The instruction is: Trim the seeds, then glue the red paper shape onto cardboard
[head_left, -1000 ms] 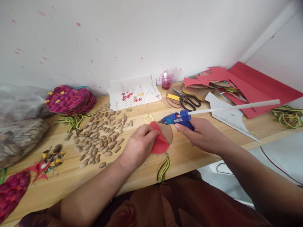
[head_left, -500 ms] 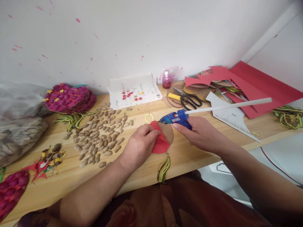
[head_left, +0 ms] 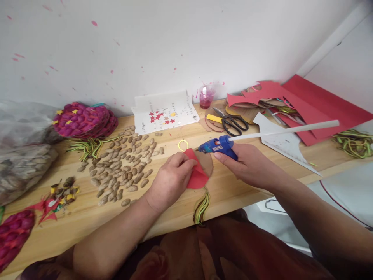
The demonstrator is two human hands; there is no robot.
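Observation:
My left hand (head_left: 175,175) pinches the edge of a red paper piece (head_left: 198,178), folded back over a round cardboard disc (head_left: 206,163). A yellow cord loop (head_left: 183,146) sticks out at the disc's top, and a green and brown yarn tassel (head_left: 201,208) hangs from its bottom. In my right hand (head_left: 247,163) is a blue glue gun (head_left: 217,147), its nozzle over the disc's upper edge close to the red paper. A long white glue stick (head_left: 285,130) juts from the gun's back. Whether the nozzle touches the disc I cannot tell.
Peanuts (head_left: 122,167) lie scattered left of my left hand. Behind are a white sheet (head_left: 186,112) with small stars, a plastic cup (head_left: 206,97) and scissors (head_left: 233,121). Red paper (head_left: 323,105) and a white offcut (head_left: 282,144) lie right; decorated purple discs (head_left: 78,122) are stacked left.
The glue gun has shifted very slightly to the right, away from the red paper's edge. My left hand keeps its pinch on the paper.

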